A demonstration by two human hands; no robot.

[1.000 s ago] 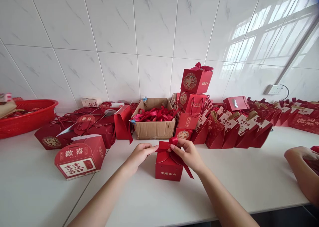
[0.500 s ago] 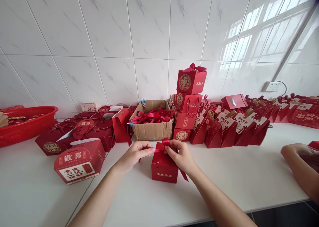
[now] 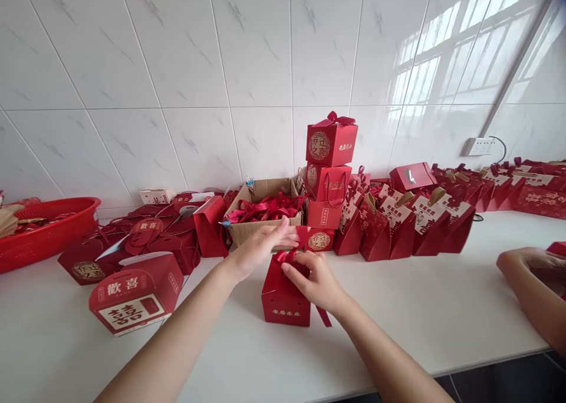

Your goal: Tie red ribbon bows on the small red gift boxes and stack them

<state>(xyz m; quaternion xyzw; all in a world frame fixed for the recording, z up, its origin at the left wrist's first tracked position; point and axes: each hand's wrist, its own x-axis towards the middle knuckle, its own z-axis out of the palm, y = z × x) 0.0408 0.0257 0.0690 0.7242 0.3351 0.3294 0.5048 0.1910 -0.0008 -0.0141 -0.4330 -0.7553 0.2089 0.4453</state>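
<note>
Red box (image 3: 286,307) stood upright on the white table (image 3: 407,309), lettered face to the front. Right hand (image 3: 321,282) was on its top, thumb and fingers pinching the red ribbon (image 3: 282,257); one tail hung off the box's right side. Left hand (image 3: 260,248) was just above its rear left, fingers stretched out, thumb raised apart from them. Ribbon showed at those fingertips; couldn't tell whether they gripped it. Carton (image 3: 241,233) of loose ribbons (image 3: 269,207) sat close behind the box. Box stack (image 3: 328,183) stood behind it, to the right. Printed carry box (image 3: 137,297) sat to its left, well apart. Co-worker's arm (image 3: 526,288) was far to its right.
</note>
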